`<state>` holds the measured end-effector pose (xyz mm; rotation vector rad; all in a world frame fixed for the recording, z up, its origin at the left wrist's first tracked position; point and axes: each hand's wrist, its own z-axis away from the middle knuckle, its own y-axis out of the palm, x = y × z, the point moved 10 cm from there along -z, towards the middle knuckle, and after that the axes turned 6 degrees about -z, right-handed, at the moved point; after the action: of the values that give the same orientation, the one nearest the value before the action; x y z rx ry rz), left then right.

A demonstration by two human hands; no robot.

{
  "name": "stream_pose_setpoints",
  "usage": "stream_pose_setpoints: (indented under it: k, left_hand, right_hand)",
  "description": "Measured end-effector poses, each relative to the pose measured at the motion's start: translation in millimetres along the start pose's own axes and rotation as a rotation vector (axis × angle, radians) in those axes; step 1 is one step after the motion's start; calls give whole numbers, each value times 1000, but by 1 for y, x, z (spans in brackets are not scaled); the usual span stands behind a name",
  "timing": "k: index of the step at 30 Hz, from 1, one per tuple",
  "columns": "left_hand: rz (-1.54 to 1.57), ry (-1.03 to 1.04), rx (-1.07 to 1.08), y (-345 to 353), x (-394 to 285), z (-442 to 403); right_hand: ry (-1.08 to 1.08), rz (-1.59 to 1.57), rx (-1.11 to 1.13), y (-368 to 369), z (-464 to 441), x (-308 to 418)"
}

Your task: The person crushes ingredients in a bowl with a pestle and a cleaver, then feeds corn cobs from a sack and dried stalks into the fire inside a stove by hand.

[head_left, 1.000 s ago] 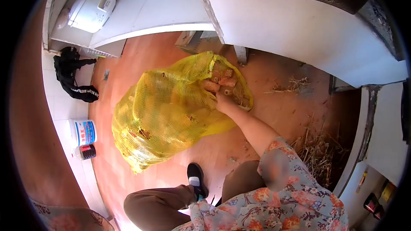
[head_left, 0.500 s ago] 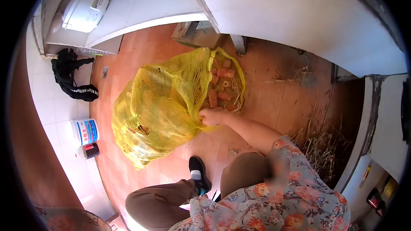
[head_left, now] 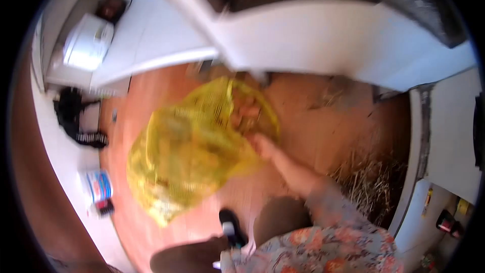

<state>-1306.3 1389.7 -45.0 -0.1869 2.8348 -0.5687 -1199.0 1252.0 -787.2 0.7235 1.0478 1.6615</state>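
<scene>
A large yellow mesh bag point(head_left: 184, 154) lies on the reddish floor, its mouth spread open toward the right. Inside the mouth are several reddish-brown chunks point(head_left: 248, 110), blurred here. At the lower edge of that mouth, my right hand point(head_left: 261, 145) has its fingers closed on the yellow netting, though motion smears them. My left forearm runs large and close along the left side of the view; the left hand itself is out of frame.
White cabinets border the floor at the top, with a white appliance point(head_left: 88, 42) at upper left. A black cloth item point(head_left: 73, 116) and a white bucket point(head_left: 97, 184) stand along the left wall. Dry stalks point(head_left: 371, 184) lie at right; my shoe point(head_left: 231, 227) is below the bag.
The view has shifted, and the bag appears lower. My right hand first moved down from the chunks to the netting at the mouth's lower edge, then slightly right relative to the bag.
</scene>
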Motion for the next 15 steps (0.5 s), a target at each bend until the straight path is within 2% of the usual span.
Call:
stream_pose_setpoints:
  k: [1, 2, 3, 4, 5, 6, 7, 8, 11, 13, 15]
  left_hand:
    - [13, -2, -50, -9, 7, -10]
    - [-262, 297, -189, -20, -11, -19]
    - [-218, 339, -244, -24, -9, -22]
    - [-314, 403, -285, -24, -12, -17]
    - [-415, 456, -326, -23, -13, -7]
    - [-519, 500, -366, -23, -17, -2]
    - [-480, 461, -287, -22, -16, -7]
    - [-449, 424, -203, -23, -14, -10]
    - [-301, 465, -184, -20, -18, -11]
    - [-295, 412, -107, -17, -14, -14]
    - [-283, 408, -120, -16, -15, -13]
  right_hand:
    - [-74, -12, -50, 27, 10, 0]
    - [-447, 695, 73, 9, -13, 15]
    - [-480, 1071, -62, 12, -7, 19]
    - [-409, 1381, -204, 20, 5, 17]
    - [-358, 1536, -268, 24, 11, 12]
    - [-331, 1632, -300, 29, 18, 6]
    - [-319, 1685, -279, 35, 22, -1]
    - [-350, 1689, -234, 43, 27, -3]
    - [-473, 1696, -162, 64, 48, -8]
    - [-560, 1683, -161, 74, 58, -4]
    - [-603, 1640, -191, 75, 62, 3]
